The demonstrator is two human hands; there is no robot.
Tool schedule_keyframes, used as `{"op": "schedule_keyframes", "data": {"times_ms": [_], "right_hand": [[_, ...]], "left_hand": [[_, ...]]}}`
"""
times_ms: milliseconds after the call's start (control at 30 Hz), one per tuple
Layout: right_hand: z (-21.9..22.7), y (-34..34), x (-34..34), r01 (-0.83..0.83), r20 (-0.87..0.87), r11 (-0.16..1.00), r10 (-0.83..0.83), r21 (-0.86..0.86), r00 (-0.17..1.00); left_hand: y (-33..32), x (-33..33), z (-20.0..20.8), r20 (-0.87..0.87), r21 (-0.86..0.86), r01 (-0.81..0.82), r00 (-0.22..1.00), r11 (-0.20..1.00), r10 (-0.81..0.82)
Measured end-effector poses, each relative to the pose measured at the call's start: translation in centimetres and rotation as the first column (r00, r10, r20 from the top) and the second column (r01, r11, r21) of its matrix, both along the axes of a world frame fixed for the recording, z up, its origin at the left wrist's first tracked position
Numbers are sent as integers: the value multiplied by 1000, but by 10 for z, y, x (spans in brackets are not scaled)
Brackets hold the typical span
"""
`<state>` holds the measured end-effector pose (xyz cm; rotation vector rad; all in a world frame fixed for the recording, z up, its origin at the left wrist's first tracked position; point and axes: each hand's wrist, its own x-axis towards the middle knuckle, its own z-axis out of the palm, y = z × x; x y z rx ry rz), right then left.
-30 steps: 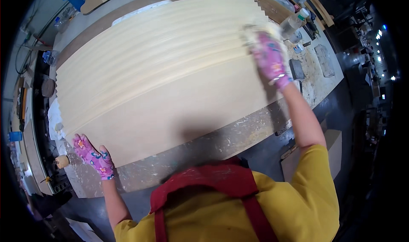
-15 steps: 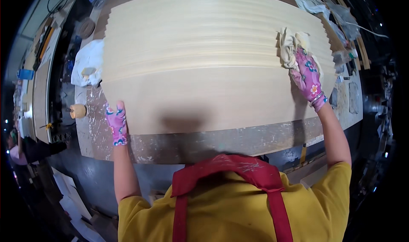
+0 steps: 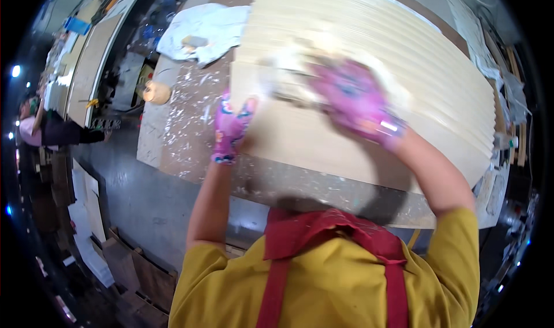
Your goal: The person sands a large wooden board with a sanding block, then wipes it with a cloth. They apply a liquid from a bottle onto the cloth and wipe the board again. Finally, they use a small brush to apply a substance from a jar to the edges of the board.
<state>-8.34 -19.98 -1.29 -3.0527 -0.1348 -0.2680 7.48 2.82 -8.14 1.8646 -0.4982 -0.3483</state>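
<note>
A large pale wooden panel (image 3: 444,108) lies on the workbench, ribbed over its far part and smooth along the near strip. My left hand (image 3: 229,133), in a pink flowered glove, holds the panel's near left corner, thumb on top and fingers along the edge. Over the panel's left half, my right hand (image 3: 351,100), gloved alike, presses on a bunched cream cloth (image 3: 291,77). Hand and cloth are smeared by motion, and the palm side is hidden.
The brown workbench (image 3: 193,111) has white flecks. A white cloth with a small block (image 3: 195,41) on it and a tan cylindrical roll (image 3: 156,92) lie on the left. Another person (image 3: 49,123) stands at far left; plastic sheeting (image 3: 476,45) lies at the far right.
My right hand has swept the cloth leftward across the panel, from its right end toward the left edge. My left hand stays at the panel's left corner. The whole view has turned and shifted.
</note>
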Motion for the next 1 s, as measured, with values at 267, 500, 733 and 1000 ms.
{"op": "schedule_keyframes", "data": {"times_ms": [267, 500, 733, 1000], "right_hand": [[-12, 18, -2, 39, -81, 992, -49, -121, 995], [-44, 70, 83, -13, 206, 933, -66, 360, 976], [-2, -59, -199, 784, -93, 591, -806, -190, 585], [-28, 9, -87, 415, 56, 910, -414, -1, 909]], "left_hand": [[-2, 2, -18, -18, -128, 7, 1000, 992, -9], [35, 46, -87, 266, 9, -141, 955, 990, 133], [28, 37, -83, -75, -288, -118, 992, 950, 100], [28, 41, -67, 150, -92, 14, 989, 996, 0]]}}
